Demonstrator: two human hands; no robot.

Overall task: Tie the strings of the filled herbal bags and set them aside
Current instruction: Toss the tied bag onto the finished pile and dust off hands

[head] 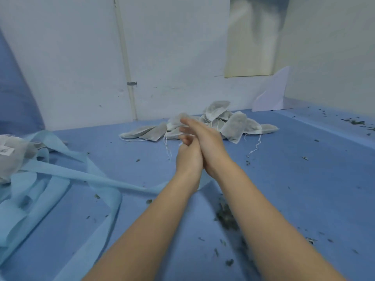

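Observation:
A pile of filled grey herbal bags with loose white strings lies on the blue table near the back wall. My right hand reaches forward with straight fingers, its fingertips at a blurred bag on the pile's left side. From that bag a white string hangs down. My left hand lies pressed against and partly under the right one. Its fingers are curled, and whether they hold anything is hidden.
Light blue fabric strips sprawl over the table's left side, beside a grey labelled bag at the left edge. Loose dried herb bits are scattered near my right forearm and to the right. A white pipe runs down the wall.

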